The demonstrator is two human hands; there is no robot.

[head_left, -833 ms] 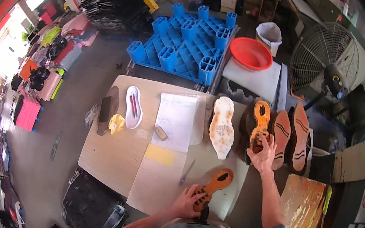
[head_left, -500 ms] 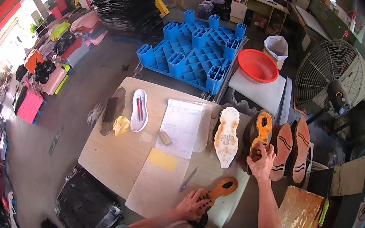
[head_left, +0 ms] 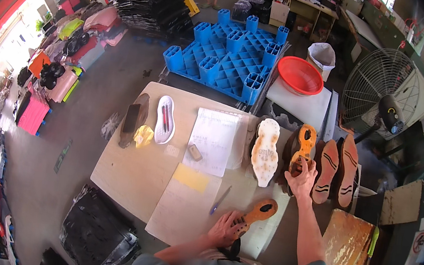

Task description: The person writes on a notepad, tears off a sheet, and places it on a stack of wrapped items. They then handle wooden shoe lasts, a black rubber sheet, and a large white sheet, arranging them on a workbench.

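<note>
In the head view, the left hand [head_left: 223, 229] is clamping the near orange plate [head_left: 255, 214] over the table [head_left: 124, 185]; gripping one end could be letting it tip. The right hand [head_left: 301, 180] is touching the far orange plate [head_left: 306, 137], its grip's closure unclear; sideways pressure could be dislodging that plate.

From my remote seat, I face a table [head_left: 126, 175]. On its left, a phone [head_left: 131, 117] lies on a flat slab [head_left: 144, 103]; right of these, a tray [head_left: 164, 138] holds two pens [head_left: 164, 118]. Mid-table, a small block [head_left: 195, 153] rests on a paper sheet [head_left: 214, 133]. Nearest me, my left hand [head_left: 225, 229] is on a sole plate [head_left: 258, 212]. Farther right, a row runs rightward: a foot-shaped plate [head_left: 265, 153], a second sole plate [head_left: 306, 137] under my right hand [head_left: 300, 180], two shoe soles [head_left: 327, 172]. Behind the table sits a pallet [head_left: 232, 63], a basin [head_left: 301, 75] to its right.
</note>
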